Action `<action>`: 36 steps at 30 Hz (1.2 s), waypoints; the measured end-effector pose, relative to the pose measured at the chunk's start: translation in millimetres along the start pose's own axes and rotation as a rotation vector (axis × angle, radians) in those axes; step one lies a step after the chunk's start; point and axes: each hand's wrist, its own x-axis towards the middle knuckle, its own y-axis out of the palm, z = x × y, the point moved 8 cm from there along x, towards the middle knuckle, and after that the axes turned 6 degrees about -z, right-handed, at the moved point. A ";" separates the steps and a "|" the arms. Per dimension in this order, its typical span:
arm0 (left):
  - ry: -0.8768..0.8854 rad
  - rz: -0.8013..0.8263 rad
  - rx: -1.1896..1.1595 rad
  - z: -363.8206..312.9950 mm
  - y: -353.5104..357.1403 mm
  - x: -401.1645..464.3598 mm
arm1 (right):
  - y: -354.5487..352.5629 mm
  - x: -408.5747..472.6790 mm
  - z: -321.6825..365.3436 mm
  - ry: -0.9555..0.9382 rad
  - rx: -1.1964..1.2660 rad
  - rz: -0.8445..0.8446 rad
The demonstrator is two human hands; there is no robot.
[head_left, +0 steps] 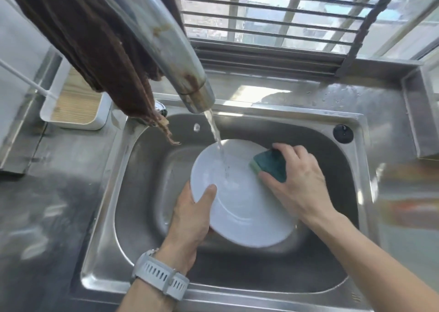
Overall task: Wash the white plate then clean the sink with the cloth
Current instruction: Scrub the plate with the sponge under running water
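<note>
A white plate (pixel 240 207) is held tilted over the steel sink (pixel 142 216). My left hand (pixel 192 219) grips its lower left rim, thumb on the plate's face. My right hand (pixel 297 181) holds a green sponge (pixel 270 164) against the plate's upper right edge. Water runs from the steel faucet (pixel 166 48) onto the upper part of the plate. A brown cloth (pixel 95 50) hangs over the faucet's neck, its frayed end dangling above the sink's back left corner.
A white tray with a wooden insert (pixel 73 102) sits on the counter at the left. A black plug (pixel 342 133) is in the sink's back right rim. A barred window (pixel 285 14) runs behind the sink. Wet steel counter (pixel 47 204) surrounds it.
</note>
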 end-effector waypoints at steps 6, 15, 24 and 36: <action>-0.023 0.041 -0.005 -3.8 3.0 -9.7 | 38.8 -3.5 91.4 -0.217 0.263 0.111; -0.026 -0.039 0.012 -6.7 -34.4 -10.5 | -1.5 4.0 -20.8 0.408 0.432 0.093; 0.289 -0.099 0.518 -35.0 -40.4 -15.7 | -10.0 -35.2 -24.9 0.783 0.934 0.336; 0.447 0.334 0.615 -44.8 -37.3 -20.3 | 20.4 -0.9 -31.8 1.020 0.944 0.626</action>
